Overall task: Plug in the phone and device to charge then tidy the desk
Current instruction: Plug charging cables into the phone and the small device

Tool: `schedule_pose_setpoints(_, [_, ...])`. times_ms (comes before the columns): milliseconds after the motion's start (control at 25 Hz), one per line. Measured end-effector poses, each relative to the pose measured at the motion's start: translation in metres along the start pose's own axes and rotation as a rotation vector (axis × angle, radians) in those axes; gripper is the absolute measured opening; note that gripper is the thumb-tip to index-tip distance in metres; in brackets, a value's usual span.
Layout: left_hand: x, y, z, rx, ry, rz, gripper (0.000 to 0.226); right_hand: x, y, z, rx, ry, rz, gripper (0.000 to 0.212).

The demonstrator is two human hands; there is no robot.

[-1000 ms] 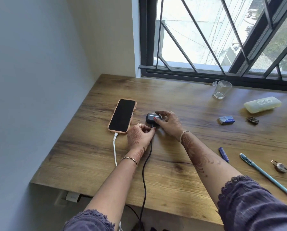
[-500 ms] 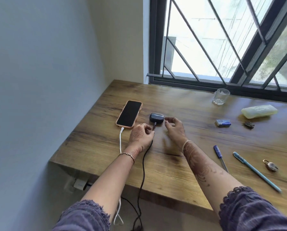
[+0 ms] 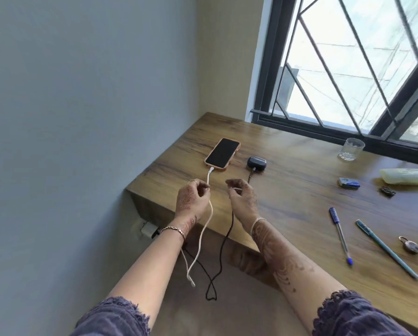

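An orange-cased phone (image 3: 222, 154) lies face up near the left end of the wooden desk (image 3: 300, 195), with a white cable (image 3: 203, 234) plugged into its near end. To its right sits a small dark device (image 3: 257, 163) with a black cable (image 3: 227, 238) plugged in. My left hand (image 3: 191, 200) pinches the white cable just below the phone. The fingers of my right hand (image 3: 243, 200) curl over the black cable, which passes behind them. Both cables hang off the desk's front edge.
A white charger (image 3: 148, 229) sits in a wall socket under the desk. On the right lie a glass (image 3: 351, 149), a pale case (image 3: 407, 176), a small blue box (image 3: 348, 183), a blue pen (image 3: 340, 234), a teal pen (image 3: 385, 248) and a padlock (image 3: 409, 244).
My right hand left the device and drew back over the black cable. My left hand moved from the black plug to the white cable. The view pulled back and left.
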State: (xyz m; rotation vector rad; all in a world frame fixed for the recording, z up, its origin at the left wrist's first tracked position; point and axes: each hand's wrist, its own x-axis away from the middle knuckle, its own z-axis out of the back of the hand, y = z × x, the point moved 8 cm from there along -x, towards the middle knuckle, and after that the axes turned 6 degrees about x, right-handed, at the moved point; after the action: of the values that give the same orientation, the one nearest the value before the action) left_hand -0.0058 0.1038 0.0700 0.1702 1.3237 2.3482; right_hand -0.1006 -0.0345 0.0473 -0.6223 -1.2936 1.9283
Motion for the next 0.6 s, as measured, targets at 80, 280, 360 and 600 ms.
schedule_pose_setpoints(80, [0.01,-0.021,0.027,-0.019,0.017,0.022,0.01,0.023,-0.008,-0.026,-0.061,-0.015,-0.023,0.019])
schedule_pose_setpoints(280, [0.027,-0.091,0.087,0.0,0.05,0.118,0.005,0.076,-0.014,-0.106,-0.146,-0.099,-0.104,0.02])
schedule_pose_setpoints(360, [0.034,-0.122,0.107,0.014,0.031,0.17,0.007,0.102,0.0,-0.142,-0.124,-0.121,-0.201,0.021])
schedule_pose_setpoints(600, [0.053,-0.196,0.126,-0.036,-0.088,0.248,0.012,0.142,0.045,-0.204,-0.006,-0.158,-0.465,0.033])
